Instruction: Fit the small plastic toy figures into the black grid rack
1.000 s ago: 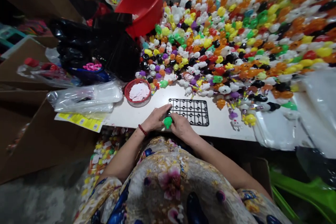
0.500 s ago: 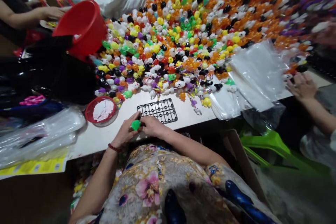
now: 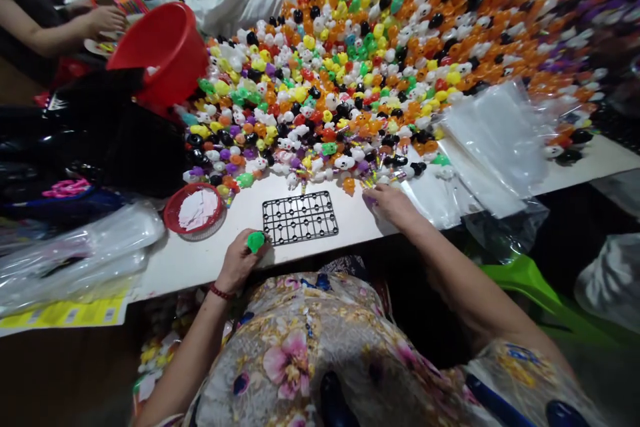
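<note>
the left hand (image 3: 239,259) has its fingers clamped on a green toy (image 3: 256,241) at the bench's (image 3: 345,245) front edge, just beside the near left corner of a black grid (image 3: 301,217). the right hand (image 3: 396,205) is near an orange toy (image 3: 349,185) at the front of the heap of toys (image 3: 320,97); whether its fingers grip anything, i cannot tell.

Floral top (image 3: 295,360), apparently beaded bracelet (image 3: 221,291)
</note>
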The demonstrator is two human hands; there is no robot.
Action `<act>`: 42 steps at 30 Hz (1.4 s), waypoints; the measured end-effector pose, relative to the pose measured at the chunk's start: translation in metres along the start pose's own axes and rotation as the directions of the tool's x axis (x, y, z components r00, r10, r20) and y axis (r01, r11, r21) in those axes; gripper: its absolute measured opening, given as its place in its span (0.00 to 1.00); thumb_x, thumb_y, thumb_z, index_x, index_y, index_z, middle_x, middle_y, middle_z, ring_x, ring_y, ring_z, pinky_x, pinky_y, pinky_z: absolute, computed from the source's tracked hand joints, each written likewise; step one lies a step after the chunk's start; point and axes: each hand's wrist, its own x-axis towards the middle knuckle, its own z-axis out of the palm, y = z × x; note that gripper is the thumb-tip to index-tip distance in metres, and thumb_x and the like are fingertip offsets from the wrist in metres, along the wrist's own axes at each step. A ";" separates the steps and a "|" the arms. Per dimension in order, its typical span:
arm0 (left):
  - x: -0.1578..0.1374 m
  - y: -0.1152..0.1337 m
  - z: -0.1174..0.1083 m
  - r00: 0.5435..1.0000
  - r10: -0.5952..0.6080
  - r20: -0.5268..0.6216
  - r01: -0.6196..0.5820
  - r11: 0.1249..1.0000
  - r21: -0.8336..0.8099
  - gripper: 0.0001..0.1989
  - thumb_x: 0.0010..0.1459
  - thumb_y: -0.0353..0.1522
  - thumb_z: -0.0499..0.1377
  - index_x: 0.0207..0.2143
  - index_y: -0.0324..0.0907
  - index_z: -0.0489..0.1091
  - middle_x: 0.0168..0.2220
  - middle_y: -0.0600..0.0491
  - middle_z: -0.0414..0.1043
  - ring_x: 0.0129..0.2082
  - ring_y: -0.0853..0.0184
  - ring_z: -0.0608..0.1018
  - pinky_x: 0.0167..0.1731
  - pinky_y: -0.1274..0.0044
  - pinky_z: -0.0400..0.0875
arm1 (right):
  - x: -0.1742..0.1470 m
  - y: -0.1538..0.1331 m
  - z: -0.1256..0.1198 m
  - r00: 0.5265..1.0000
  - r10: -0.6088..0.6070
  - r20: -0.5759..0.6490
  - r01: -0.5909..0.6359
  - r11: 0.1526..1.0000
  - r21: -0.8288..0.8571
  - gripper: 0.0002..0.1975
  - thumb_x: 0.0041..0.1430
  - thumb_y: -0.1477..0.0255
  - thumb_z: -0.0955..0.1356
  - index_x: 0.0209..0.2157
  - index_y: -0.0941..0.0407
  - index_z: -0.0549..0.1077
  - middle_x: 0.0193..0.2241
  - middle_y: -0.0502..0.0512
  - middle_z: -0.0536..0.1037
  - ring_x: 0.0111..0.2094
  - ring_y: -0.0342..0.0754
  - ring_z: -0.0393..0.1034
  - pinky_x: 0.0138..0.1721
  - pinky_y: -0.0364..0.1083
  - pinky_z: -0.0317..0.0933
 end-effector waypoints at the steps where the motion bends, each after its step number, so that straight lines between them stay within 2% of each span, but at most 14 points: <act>1: 0.000 0.000 0.001 1.000 -0.003 -0.005 0.003 1.000 0.012 0.14 0.59 0.44 0.58 0.34 0.44 0.75 0.34 0.51 0.75 0.34 0.64 0.77 0.36 0.73 0.75 | 0.005 0.001 0.001 0.999 -0.018 0.031 0.017 0.999 0.032 0.21 0.50 0.84 0.65 0.44 0.55 0.80 0.39 0.59 0.79 0.35 0.52 0.71 0.35 0.45 0.61; 4: 0.001 -0.003 0.004 1.000 0.022 -0.017 -0.021 0.998 0.058 0.14 0.59 0.44 0.56 0.33 0.45 0.75 0.33 0.51 0.76 0.35 0.63 0.76 0.37 0.72 0.74 | 0.016 -0.002 0.004 0.992 -0.093 0.088 0.081 0.988 0.130 0.19 0.50 0.82 0.67 0.41 0.53 0.81 0.35 0.54 0.80 0.35 0.50 0.71 0.35 0.44 0.60; 7: 0.003 -0.005 0.003 0.998 0.056 0.005 -0.057 0.994 0.097 0.14 0.60 0.44 0.55 0.33 0.45 0.75 0.32 0.50 0.75 0.35 0.62 0.76 0.37 0.71 0.74 | 0.019 -0.007 0.006 0.990 -0.102 0.096 0.094 0.992 0.085 0.15 0.53 0.79 0.67 0.41 0.53 0.80 0.36 0.56 0.78 0.34 0.49 0.70 0.34 0.44 0.59; 12: 0.002 -0.005 0.002 0.996 0.086 0.020 -0.088 0.988 0.124 0.14 0.62 0.43 0.55 0.33 0.45 0.74 0.31 0.51 0.74 0.34 0.64 0.76 0.36 0.72 0.72 | 0.000 -0.023 0.007 0.994 -0.103 -0.030 0.102 0.994 -0.050 0.11 0.57 0.77 0.65 0.39 0.55 0.78 0.43 0.62 0.75 0.35 0.50 0.70 0.31 0.44 0.57; 14: 0.002 -0.005 0.002 0.994 0.105 0.002 -0.104 0.987 0.123 0.14 0.63 0.43 0.54 0.33 0.45 0.74 0.30 0.52 0.74 0.33 0.65 0.75 0.35 0.73 0.72 | -0.008 -0.039 0.009 0.985 -0.136 -0.109 0.139 0.990 0.023 0.11 0.59 0.75 0.63 0.40 0.56 0.76 0.44 0.63 0.74 0.36 0.51 0.70 0.31 0.45 0.58; 16: 0.001 -0.006 0.002 0.994 0.111 -0.003 -0.110 0.986 0.126 0.14 0.64 0.43 0.54 0.32 0.45 0.73 0.31 0.52 0.73 0.33 0.65 0.75 0.34 0.73 0.71 | -0.012 -0.064 0.015 0.980 -0.157 -0.125 0.179 0.964 0.197 0.11 0.60 0.73 0.62 0.42 0.56 0.74 0.40 0.61 0.76 0.33 0.51 0.69 0.31 0.45 0.58; 20: 0.001 -0.008 0.003 0.995 0.094 -0.011 -0.092 0.984 0.154 0.13 0.64 0.42 0.55 0.31 0.44 0.71 0.30 0.53 0.72 0.33 0.66 0.74 0.33 0.74 0.70 | -0.005 -0.137 0.037 0.992 -0.126 0.002 0.100 0.794 0.600 0.06 0.61 0.68 0.63 0.38 0.54 0.69 0.26 0.51 0.74 0.26 0.48 0.66 0.29 0.44 0.58; 23: 0.000 -0.009 0.003 0.991 0.132 -0.022 -0.127 0.978 0.165 0.14 0.64 0.41 0.54 0.28 0.44 0.68 0.28 0.53 0.70 0.31 0.67 0.73 0.32 0.75 0.69 | 0.012 -0.184 0.060 0.995 -0.092 0.031 0.034 0.633 0.773 0.06 0.59 0.66 0.66 0.35 0.54 0.68 0.27 0.49 0.75 0.28 0.47 0.68 0.31 0.44 0.60; 25: 0.001 -0.010 0.003 0.986 0.162 -0.028 -0.155 0.973 0.172 0.15 0.65 0.40 0.54 0.27 0.43 0.67 0.27 0.54 0.69 0.31 0.67 0.72 0.32 0.76 0.68 | 0.024 -0.201 0.073 0.994 -0.096 0.044 0.020 0.578 0.816 0.05 0.57 0.68 0.67 0.35 0.54 0.69 0.28 0.50 0.76 0.31 0.48 0.70 0.34 0.44 0.61; 28: 0.001 -0.012 0.004 0.983 0.184 -0.024 -0.177 0.967 0.183 0.14 0.65 0.39 0.53 0.27 0.43 0.67 0.27 0.54 0.68 0.31 0.67 0.71 0.32 0.76 0.67 | 0.036 -0.209 0.085 0.990 -0.135 0.051 0.038 0.585 0.810 0.05 0.55 0.72 0.69 0.35 0.55 0.71 0.30 0.50 0.77 0.33 0.47 0.71 0.36 0.44 0.62; 33: 0.001 -0.015 0.005 0.985 0.169 -0.017 -0.164 0.971 0.174 0.12 0.64 0.37 0.54 0.28 0.43 0.67 0.28 0.54 0.68 0.32 0.67 0.72 0.33 0.75 0.68 | 0.042 -0.206 0.085 0.977 -0.206 0.048 0.105 0.672 0.733 0.05 0.56 0.75 0.69 0.37 0.56 0.72 0.30 0.51 0.78 0.32 0.47 0.71 0.35 0.43 0.60; 36: -0.003 -0.015 0.006 0.982 0.165 -0.088 -0.155 0.981 0.114 0.10 0.62 0.41 0.58 0.37 0.43 0.69 0.33 0.52 0.70 0.34 0.66 0.74 0.34 0.75 0.70 | 0.041 -0.204 0.084 0.974 -0.220 0.058 0.111 0.682 0.723 0.07 0.57 0.75 0.69 0.39 0.57 0.72 0.31 0.53 0.78 0.34 0.47 0.72 0.35 0.43 0.60; 40: -0.008 -0.008 0.002 0.935 0.264 -0.236 -0.252 0.964 0.080 0.28 0.58 0.46 0.62 0.55 0.42 0.63 0.45 0.46 0.71 0.41 0.64 0.75 0.39 0.72 0.72 | 0.038 -0.202 0.085 0.961 -0.272 0.043 0.143 0.626 0.767 0.05 0.58 0.75 0.68 0.38 0.57 0.73 0.32 0.53 0.79 0.34 0.47 0.72 0.36 0.43 0.61; 42: -0.008 -0.002 -0.003 0.913 0.332 -0.239 -0.316 0.943 0.100 0.28 0.61 0.44 0.60 0.59 0.43 0.61 0.49 0.45 0.71 0.45 0.62 0.75 0.42 0.70 0.72 | 0.038 -0.202 0.085 0.952 -0.306 0.016 0.180 0.600 0.779 0.04 0.59 0.76 0.67 0.37 0.58 0.74 0.32 0.52 0.79 0.33 0.46 0.71 0.36 0.42 0.61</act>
